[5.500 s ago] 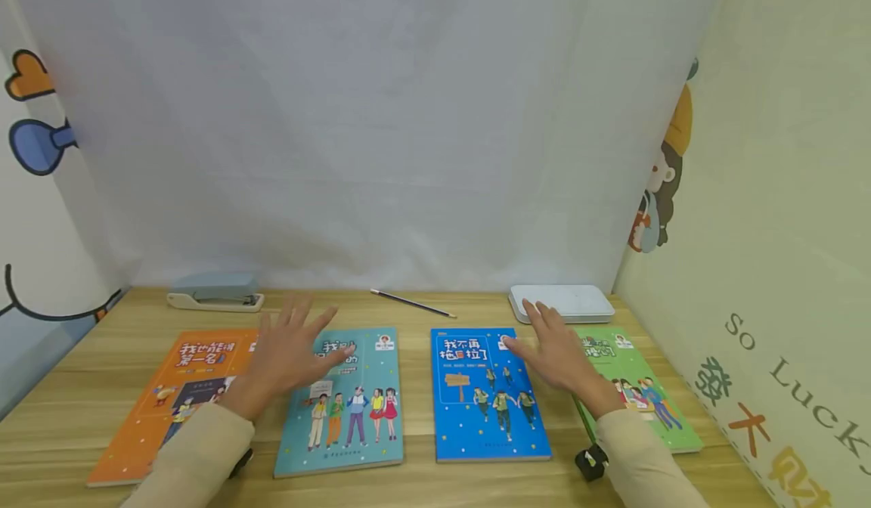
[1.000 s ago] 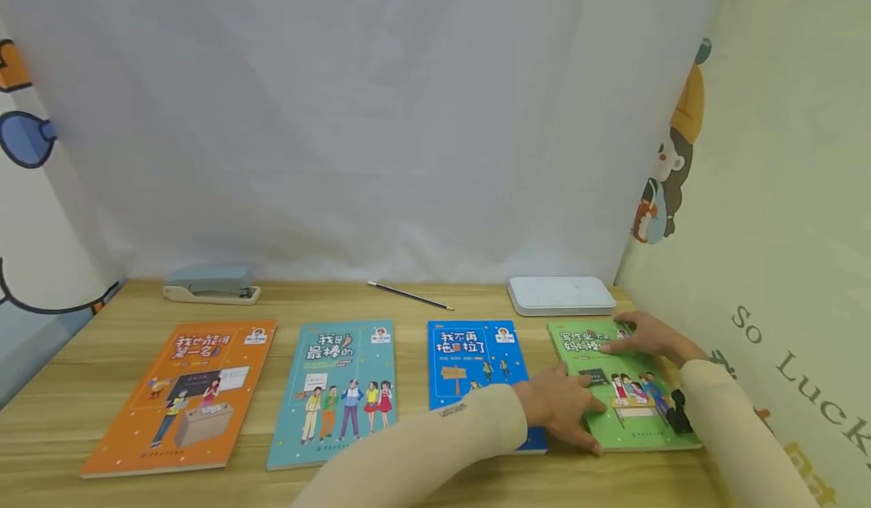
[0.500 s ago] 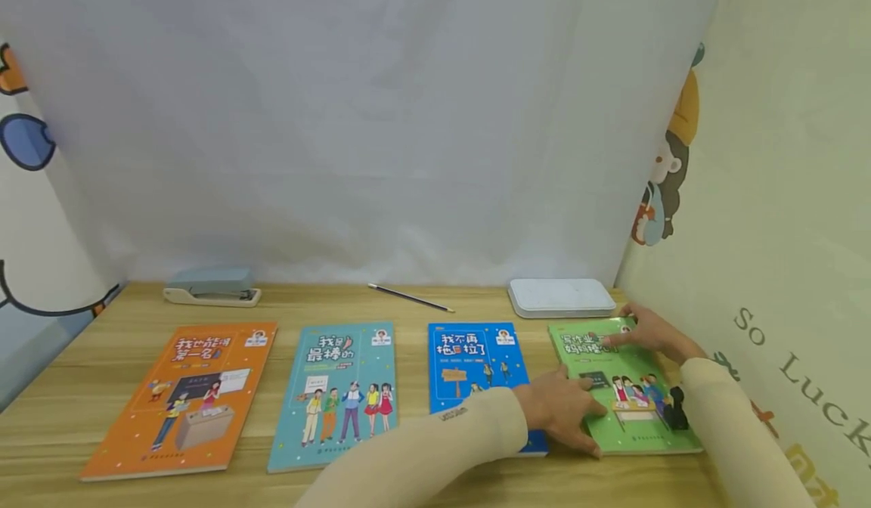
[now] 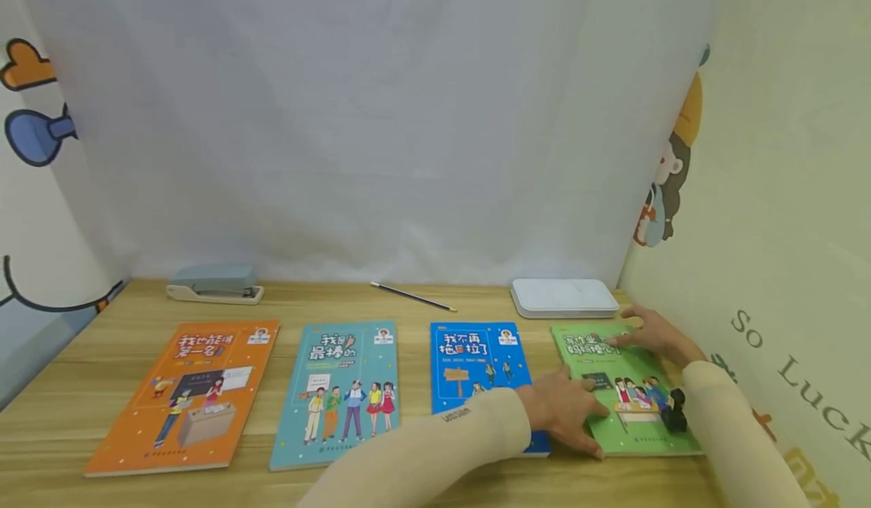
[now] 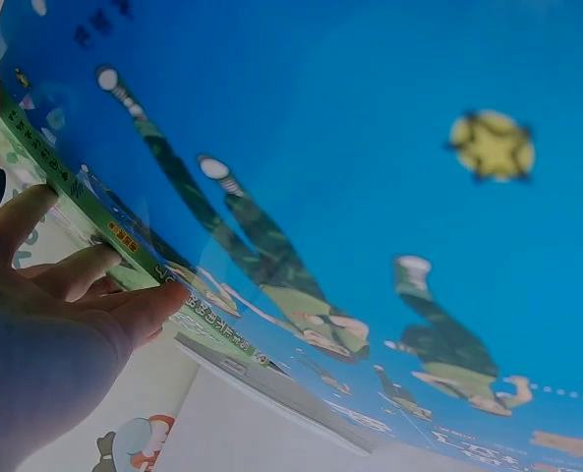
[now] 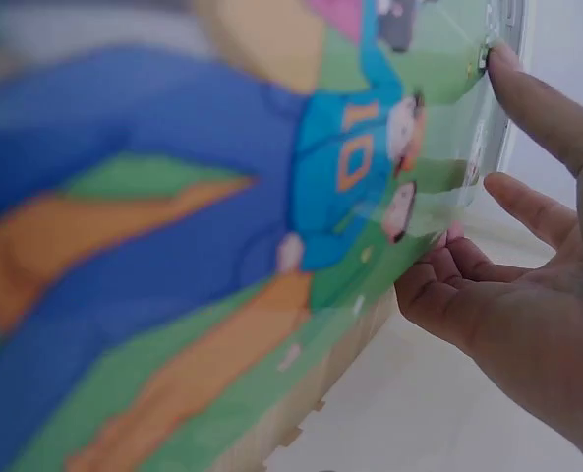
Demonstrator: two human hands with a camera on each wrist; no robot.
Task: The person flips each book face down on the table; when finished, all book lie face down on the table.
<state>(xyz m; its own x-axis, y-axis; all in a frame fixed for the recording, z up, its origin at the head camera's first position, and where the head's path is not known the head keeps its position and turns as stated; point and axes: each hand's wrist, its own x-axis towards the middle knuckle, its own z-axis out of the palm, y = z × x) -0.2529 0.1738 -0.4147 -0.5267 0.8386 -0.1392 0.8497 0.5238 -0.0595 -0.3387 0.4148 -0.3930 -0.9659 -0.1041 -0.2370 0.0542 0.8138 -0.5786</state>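
Note:
On the right of the table lies a green book (image 4: 636, 436) with a cartoon cover. My left hand (image 4: 559, 408) rests at its left edge with fingers spread, reaching across the blue book (image 4: 472, 349). In the left wrist view, the fingers of my left hand (image 5: 55, 324) touch the green book's spine (image 5: 124, 236). My right hand (image 4: 656, 334) is at the top right corner, its thumb over the cover. The right wrist view shows my right hand (image 6: 527, 285) with fingers along the green book's edge (image 6: 370, 285). The left forearm hides part of the blue book.
A teal book (image 4: 340, 394) and an orange book (image 4: 184, 402) lie to the left. Along the back are a stapler (image 4: 214, 285), a pencil (image 4: 413, 296) and a white case (image 4: 565, 298). A curtain (image 4: 381, 130) hangs behind the wooden table (image 4: 61, 410), and a printed wall (image 4: 782, 228) stands right.
Both hands, spread over the middle books 5.5 seconds ago, have come to the green book, which lies slightly further left. Over the last second the hands have hardly moved.

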